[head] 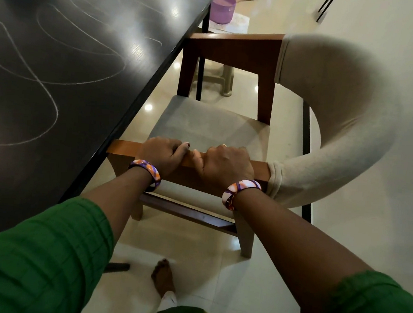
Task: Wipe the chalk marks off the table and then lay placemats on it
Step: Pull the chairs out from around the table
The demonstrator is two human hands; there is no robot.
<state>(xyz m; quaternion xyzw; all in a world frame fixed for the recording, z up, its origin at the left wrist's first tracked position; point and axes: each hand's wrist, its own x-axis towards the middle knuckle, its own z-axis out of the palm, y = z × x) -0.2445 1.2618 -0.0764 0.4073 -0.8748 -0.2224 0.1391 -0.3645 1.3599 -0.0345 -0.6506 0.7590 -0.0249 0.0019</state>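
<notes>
A wooden armrest [225, 163] of a chair [213, 129] is gripped by both hands, side by side. The left hand [161, 153] is curled over the rail nearer the worktop, its fingers [179, 147] wrapped over the top; the right hand [226, 163] is closed round the rail just beside it, nearer the padded backrest [343, 114]. A patterned bangle [145, 173] is worn on each wrist, and green sleeves [36, 261] cover the upper forearms. The chair is set against the right edge of the black worktop [53, 116], its near arm partly tucked under that edge. Chalk marks [42, 65], looping white lines, are spread across the worktop. A purple tub [221, 5] is seen on the floor past the far right corner
</notes>
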